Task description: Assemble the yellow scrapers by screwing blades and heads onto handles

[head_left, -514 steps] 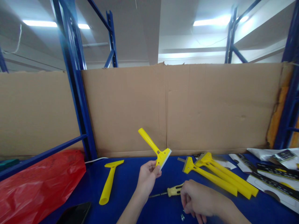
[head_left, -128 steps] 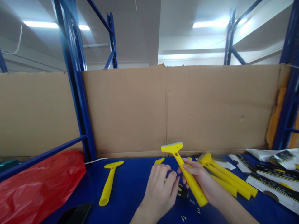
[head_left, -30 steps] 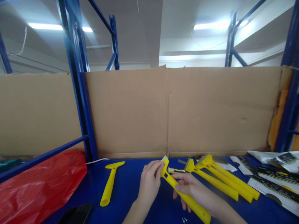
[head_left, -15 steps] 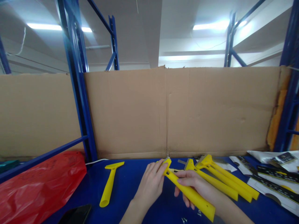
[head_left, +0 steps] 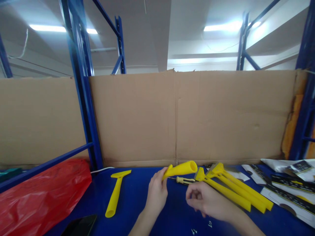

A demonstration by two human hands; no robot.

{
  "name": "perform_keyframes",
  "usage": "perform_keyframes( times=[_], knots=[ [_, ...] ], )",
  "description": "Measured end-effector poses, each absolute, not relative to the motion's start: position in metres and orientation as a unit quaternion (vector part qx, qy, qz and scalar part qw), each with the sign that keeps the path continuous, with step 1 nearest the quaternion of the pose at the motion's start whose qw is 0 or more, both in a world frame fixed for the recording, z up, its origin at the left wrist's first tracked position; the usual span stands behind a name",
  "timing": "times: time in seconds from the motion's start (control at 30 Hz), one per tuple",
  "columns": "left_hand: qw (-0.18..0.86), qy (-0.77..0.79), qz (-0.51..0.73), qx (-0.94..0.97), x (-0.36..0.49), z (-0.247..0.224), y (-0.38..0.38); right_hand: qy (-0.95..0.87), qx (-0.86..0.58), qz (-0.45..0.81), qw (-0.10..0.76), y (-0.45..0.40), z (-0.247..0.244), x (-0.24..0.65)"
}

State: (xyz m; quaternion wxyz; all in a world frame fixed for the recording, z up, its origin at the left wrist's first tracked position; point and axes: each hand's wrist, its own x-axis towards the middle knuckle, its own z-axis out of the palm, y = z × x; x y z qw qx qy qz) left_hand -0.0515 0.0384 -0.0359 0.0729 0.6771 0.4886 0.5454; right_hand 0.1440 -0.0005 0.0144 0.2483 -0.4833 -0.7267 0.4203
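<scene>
My left hand [head_left: 157, 190] is closed around the head end of a yellow scraper [head_left: 180, 169]. Its hollow handle points to the right, and the head is mostly hidden by my fingers. My right hand [head_left: 200, 198] is apart from that scraper, low over the blue table, with its fingers curled into a pinch. Whatever may be between those fingertips is hidden. Just beyond it lies a screwdriver [head_left: 185, 180] with a pale yellow and black handle. Small metal screws [head_left: 194, 231] lie on the table nearer to me.
Another yellow scraper [head_left: 115, 193] lies to the left. Several assembled scrapers [head_left: 236, 190] are lined up on the right, beside black-and-white packaging [head_left: 290, 200]. A red plastic bag [head_left: 49, 196] and a dark phone [head_left: 80, 226] are at left. A cardboard wall [head_left: 137, 121] stands behind.
The scraper has swung so its handle end points right and up instead of toward me. My right hand has let go of the handle and curled its fingers. The screwdriver now shows more fully.
</scene>
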Motion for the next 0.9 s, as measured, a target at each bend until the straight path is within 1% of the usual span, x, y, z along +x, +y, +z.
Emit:
perform_keyframes(
  times=[0.13,0.23,0.3,0.37,0.57,0.67,0.8,0.9],
  knots=[
    [0.226,0.493,0.588,0.599,-0.050,-0.030,0.041,-0.756,-0.501,0.399,0.132,-0.007,0.015,0.145],
    [0.299,0.489,0.601,0.557,-0.047,-0.028,0.041,-0.750,-0.521,0.402,0.067,-0.011,0.016,0.144],
    [0.341,0.488,0.602,0.532,-0.046,-0.027,0.041,-0.750,-0.524,0.401,0.049,-0.012,0.016,0.143],
    [0.387,0.482,0.598,0.510,-0.044,-0.026,0.040,-0.753,-0.522,0.398,0.053,-0.013,0.015,0.141],
    [0.474,0.480,0.560,0.481,-0.038,-0.019,0.032,-0.776,-0.505,0.364,0.103,-0.009,0.005,0.141],
    [0.502,0.477,0.541,0.476,-0.036,-0.015,0.029,-0.786,-0.504,0.309,0.179,-0.001,0.001,0.140],
    [0.528,0.448,0.519,0.502,-0.034,-0.012,0.024,-0.807,-0.481,0.169,0.297,0.009,-0.001,0.137],
    [0.546,0.426,0.499,0.521,-0.029,-0.010,0.020,-0.798,-0.477,0.107,0.352,0.013,-0.003,0.135]
  ],
)
